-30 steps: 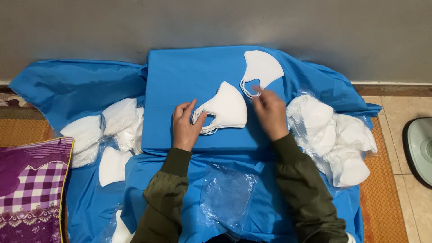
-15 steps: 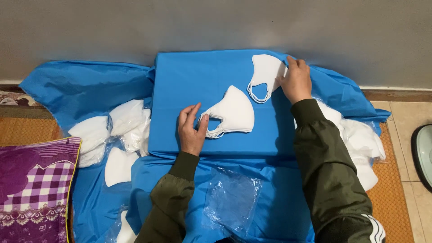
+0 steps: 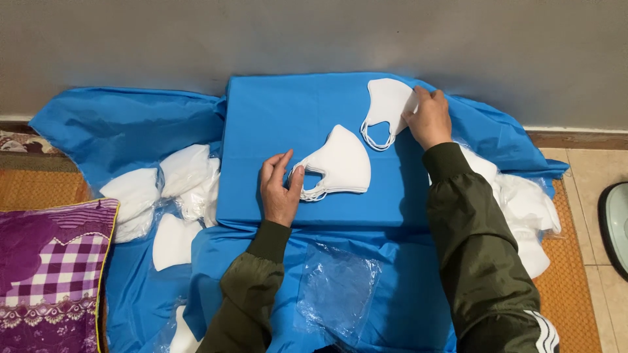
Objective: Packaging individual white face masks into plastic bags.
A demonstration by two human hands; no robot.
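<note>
— Two white masks lie on the raised blue-covered board [image 3: 288, 131]. The folded mask stack [image 3: 340, 163] sits near the board's middle; the single mask [image 3: 387, 108] lies toward its far right corner.

— And the hands?

— The left hand [image 3: 278, 189] rests at the stack's left edge, near the board's front, fingers loosely spread, thumb and forefinger touching the ear loops. The right hand [image 3: 428, 117] presses on the single mask's right edge, fingers close together, holding nothing up.

— What might go wrong?

— I'd judge the loops could snag on a finger and drag the stack askew, or the smooth cover could let the single mask slide off the board's far side.

— Anything unclear?

— How many masks make up the stack, I cannot tell. The white pile [image 3: 523, 202] right of the board is half hidden behind the sleeve. The clear plastic bag [image 3: 337, 291] in front of the board looks empty, though that's hard to confirm.
</note>
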